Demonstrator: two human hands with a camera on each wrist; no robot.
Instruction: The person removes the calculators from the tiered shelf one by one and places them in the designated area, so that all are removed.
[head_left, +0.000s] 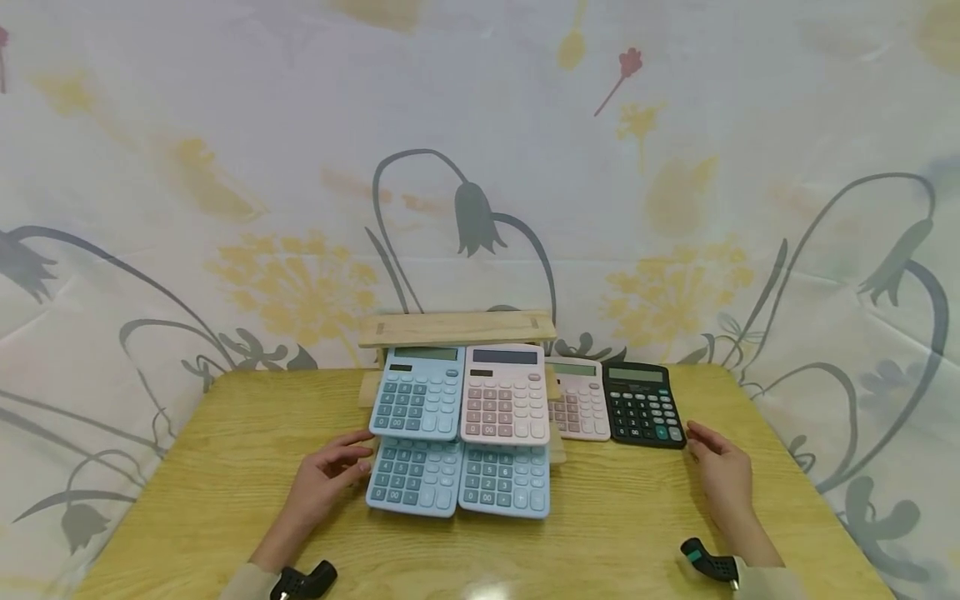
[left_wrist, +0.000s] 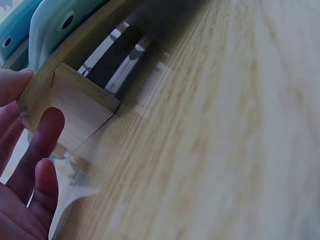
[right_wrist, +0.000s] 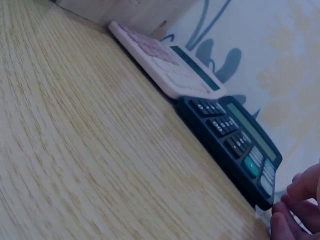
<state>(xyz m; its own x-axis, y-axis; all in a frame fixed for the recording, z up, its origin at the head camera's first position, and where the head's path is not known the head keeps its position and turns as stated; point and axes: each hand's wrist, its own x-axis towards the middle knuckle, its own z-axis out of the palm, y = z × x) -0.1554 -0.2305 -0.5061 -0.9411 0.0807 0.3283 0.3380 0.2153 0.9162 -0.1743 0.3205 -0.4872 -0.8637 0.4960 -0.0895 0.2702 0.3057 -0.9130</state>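
My left hand (head_left: pixel 330 475) is at the left side of a tiered wooden rack (head_left: pixel 457 327), its fingertips right at the rack's end in the left wrist view. A blue calculator (head_left: pixel 417 392) and a pink calculator (head_left: pixel 505 393) lean side by side on the upper tier. Below them lean two more, a left blue calculator (head_left: pixel 412 477) and a right blue calculator (head_left: pixel 504 481). My right hand (head_left: pixel 723 471) rests by the lower right corner of a black calculator (head_left: pixel 643 403), fingers loosely bent and close to its edge. Another pink calculator (head_left: pixel 577 400) lies between it and the rack.
The wooden table (head_left: pixel 622 525) carries everything. Behind it hangs a cloth (head_left: pixel 300 167) with a flower print, close to the rack's back. A black wrist camera (head_left: pixel 303 581) is strapped on the left wrist, another wrist camera (head_left: pixel 708 562) on the right.
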